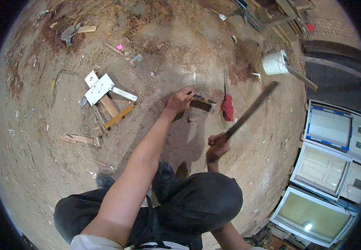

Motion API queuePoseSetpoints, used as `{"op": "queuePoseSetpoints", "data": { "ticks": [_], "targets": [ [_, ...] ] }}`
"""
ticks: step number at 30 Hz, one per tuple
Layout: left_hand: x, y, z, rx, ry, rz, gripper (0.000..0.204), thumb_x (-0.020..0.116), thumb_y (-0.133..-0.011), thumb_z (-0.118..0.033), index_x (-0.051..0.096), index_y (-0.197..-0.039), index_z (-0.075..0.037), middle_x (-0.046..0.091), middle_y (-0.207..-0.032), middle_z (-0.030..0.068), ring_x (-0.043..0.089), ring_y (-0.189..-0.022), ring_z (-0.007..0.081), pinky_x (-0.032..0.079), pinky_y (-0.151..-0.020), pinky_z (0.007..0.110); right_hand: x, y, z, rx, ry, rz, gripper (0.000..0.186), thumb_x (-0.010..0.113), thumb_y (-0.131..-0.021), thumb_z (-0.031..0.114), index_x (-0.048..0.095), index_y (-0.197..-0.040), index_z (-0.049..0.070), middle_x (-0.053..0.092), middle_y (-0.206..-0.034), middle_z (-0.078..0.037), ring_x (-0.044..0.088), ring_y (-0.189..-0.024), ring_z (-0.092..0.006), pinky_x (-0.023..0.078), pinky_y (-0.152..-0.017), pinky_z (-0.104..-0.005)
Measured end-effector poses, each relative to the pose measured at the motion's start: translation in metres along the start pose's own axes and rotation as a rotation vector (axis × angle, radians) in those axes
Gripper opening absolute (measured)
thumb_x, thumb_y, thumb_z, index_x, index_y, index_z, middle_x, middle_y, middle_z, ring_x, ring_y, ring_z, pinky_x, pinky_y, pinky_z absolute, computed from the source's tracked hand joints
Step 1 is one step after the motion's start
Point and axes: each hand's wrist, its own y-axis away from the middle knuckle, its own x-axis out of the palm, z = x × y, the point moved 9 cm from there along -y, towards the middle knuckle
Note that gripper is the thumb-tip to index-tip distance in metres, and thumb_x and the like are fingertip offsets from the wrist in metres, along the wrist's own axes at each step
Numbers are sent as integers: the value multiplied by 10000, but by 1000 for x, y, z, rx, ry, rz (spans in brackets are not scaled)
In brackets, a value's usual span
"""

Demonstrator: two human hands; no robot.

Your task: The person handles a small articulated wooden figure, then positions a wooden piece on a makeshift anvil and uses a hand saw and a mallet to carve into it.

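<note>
A: In the head view, how is the left grip (pixel 180 100)?

B: Its fingers are bent and close together, and they pinch the left end of a dark oblong piece (pixel 200 104). This piece is near the middle of the view. Whether it touches the ground (pixel 259 162), I cannot tell.

A: And the right grip (pixel 217 148)?

B: It is wrapped around the handle of a long blade (pixel 252 110). The blade is rusty brown and points away from the person, up and to the right. It is apart from the dark piece.

A: What is between them?

B: A thin tool with a red wrapped handle (pixel 227 109) lies on the ground, between the dark piece and the long blade. Its narrow end points away from the person.

A: Which things are at the left side?

B: There is a white board (pixel 99 89), and near it a yellow-brown wooden strip (pixel 119 116). Some pale wood pieces (pixel 80 139) lie nearer to the person. A small pink thing (pixel 120 47) is farther away.

A: And at the right side?

B: I see a white bucket (pixel 273 63) with a wooden stick (pixel 302 79) just beside it. Along the right edge are light framed panels (pixel 322 168).
</note>
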Motion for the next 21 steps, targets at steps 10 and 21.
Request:
{"op": "queuePoseSetpoints", "data": {
  "ticks": [10, 21],
  "targets": [
    [-7, -6, -5, -31, 40, 72, 221, 680, -717, -84, 585, -915, -65, 595, -985, 102, 609, -904, 304, 536, -703, 389, 9, 26, -36, 411, 245, 104, 391, 444, -968, 372, 533, -799, 31, 459, -568, -8, 457, -469, -126, 350, -452, -273],
    [-3, -7, -3, -146, 26, 171, 335, 688, -731, -67, 620, -1057, -96, 593, -1015, 110, 610, -940, 302, 534, -773, 385, 24, 48, -65, 1074, -373, 136, 452, 384, -947, 540, 466, -768, 133, 249, -445, 56, 252, -309, -94, 221, -323, -259]
  ]
}}
